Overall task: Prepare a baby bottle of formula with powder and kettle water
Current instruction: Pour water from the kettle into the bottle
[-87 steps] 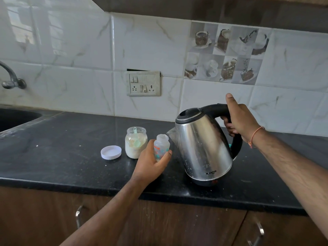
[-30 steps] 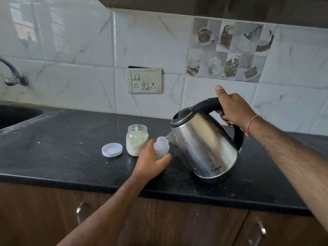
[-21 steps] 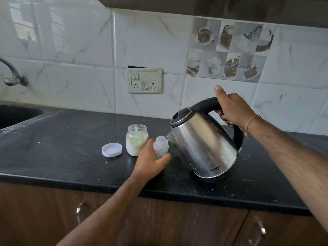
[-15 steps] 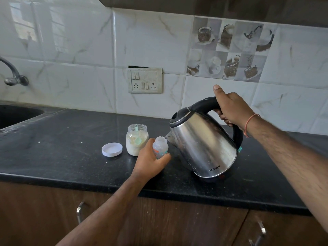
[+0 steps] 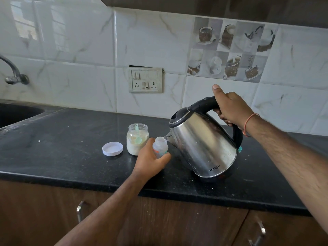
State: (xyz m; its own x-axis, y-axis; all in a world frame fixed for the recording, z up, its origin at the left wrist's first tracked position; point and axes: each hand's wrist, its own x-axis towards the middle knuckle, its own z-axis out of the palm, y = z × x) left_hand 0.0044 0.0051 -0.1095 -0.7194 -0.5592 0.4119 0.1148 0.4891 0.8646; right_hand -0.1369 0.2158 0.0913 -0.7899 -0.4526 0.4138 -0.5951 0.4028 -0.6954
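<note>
Kettle [image 5: 202,144] tips from my right hand [image 5: 230,110], fingers wrapped round its handle, spout at the mouth of the baby bottle [image 5: 160,147] that my left hand [image 5: 150,159] grips above the counter [image 5: 62,139] beside the powder jar [image 5: 137,138], steadying it for the water.

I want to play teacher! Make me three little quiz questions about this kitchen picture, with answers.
1. True or false: the white round lid sits on the clear powder jar.
2. Which hand grips the shiny steel kettle?
3. The kettle's spout is at the mouth of the small clear ____.

Key:
1. False; it lies on the black counter beside the jar.
2. The right hand; the left hand holds the baby bottle.
3. baby bottle.
</note>
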